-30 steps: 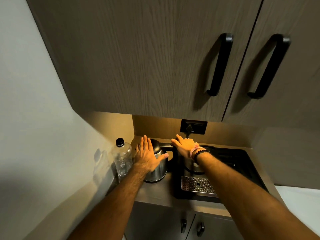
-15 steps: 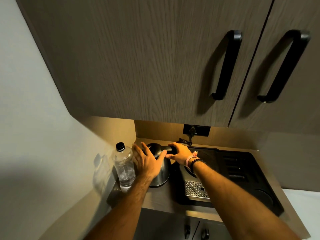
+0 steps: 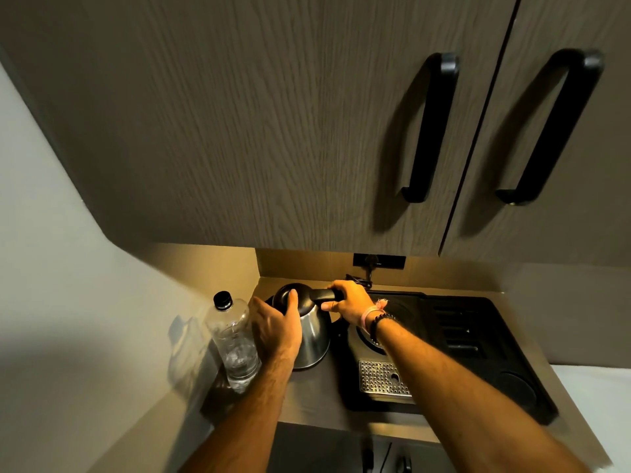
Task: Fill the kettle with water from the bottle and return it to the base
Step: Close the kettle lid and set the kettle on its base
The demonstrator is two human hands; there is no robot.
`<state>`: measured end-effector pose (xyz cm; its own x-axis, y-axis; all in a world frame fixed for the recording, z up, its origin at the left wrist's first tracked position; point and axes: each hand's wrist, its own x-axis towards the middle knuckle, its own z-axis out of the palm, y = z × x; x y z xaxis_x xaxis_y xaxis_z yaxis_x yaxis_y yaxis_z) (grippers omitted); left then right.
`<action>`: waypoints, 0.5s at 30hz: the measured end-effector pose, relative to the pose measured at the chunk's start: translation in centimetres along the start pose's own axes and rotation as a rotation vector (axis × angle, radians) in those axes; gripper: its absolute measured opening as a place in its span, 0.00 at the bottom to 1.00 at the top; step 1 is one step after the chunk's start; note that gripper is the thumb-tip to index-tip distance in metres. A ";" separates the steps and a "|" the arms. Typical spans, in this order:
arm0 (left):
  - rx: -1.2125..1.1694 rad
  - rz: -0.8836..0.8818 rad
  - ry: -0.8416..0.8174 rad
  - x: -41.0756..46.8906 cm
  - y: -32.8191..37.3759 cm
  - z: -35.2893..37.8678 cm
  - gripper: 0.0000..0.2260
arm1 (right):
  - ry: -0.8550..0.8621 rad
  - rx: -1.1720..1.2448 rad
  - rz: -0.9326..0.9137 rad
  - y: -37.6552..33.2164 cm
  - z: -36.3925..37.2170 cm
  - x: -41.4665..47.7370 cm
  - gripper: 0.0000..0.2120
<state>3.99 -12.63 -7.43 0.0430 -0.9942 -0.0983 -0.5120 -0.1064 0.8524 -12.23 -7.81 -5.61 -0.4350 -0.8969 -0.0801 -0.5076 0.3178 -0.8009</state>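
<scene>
Dim, warm light falls on a small counter point(image 3: 317, 401) tucked under dark wood-grain cupboards point(image 3: 273, 131), with a pale wall running along its left edge.

On that counter the kettle point(image 3: 312, 339) stands upright, steel-bodied with a black lid point(image 3: 293, 297). Whether it sits on a base cannot be told, since the body and the hands hide its foot. The right hand point(image 3: 350, 302) is wrapped around the black handle point(image 3: 324, 295) at the kettle's top, fingers curled shut over it, thumb underneath. The left hand point(image 3: 276, 327) lies against the kettle's left flank, palm on the steel, with the thumb reaching up onto the lid; its fingers are spread along the side rather than clenched.

Just left of the left hand, nearly touching its knuckles, stands the bottle point(image 3: 235, 343): clear plastic, upright, black cap point(image 3: 222, 300) on, with a little water in the lower part. Its shadow falls on the wall beyond.

Under the right wrist, which wears a bead bracelet point(image 3: 380, 320) and a pink thread, lies a black tray point(image 3: 478, 353) with a perforated metal grille point(image 3: 380, 378) near its front. Beyond the right hand, on the back wall, a dark socket point(image 3: 379, 261) holds a plug whose cord drops behind the fingers.

Higher up, two black handles point(image 3: 432, 131) hang on the cupboard doors.
</scene>
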 end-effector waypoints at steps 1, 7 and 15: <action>-0.004 0.004 0.004 -0.1 0.5 -0.1 0.44 | 0.010 -0.004 -0.009 -0.3 -0.5 0.0 0.15; -0.148 0.084 -0.066 -1.0 4.9 0.3 0.41 | 0.090 -0.020 -0.096 -1.9 -5.3 -0.5 0.16; -0.198 0.138 -0.254 -4.2 9.4 4.9 0.40 | 0.159 -0.082 -0.073 1.4 -13.3 -2.9 0.15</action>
<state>-5.20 -9.38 -1.50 -0.2427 -0.9669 -0.0785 -0.3207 0.0036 0.9472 -21.52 -0.67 1.38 -0.5033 -0.8607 0.0764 -0.5980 0.2831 -0.7498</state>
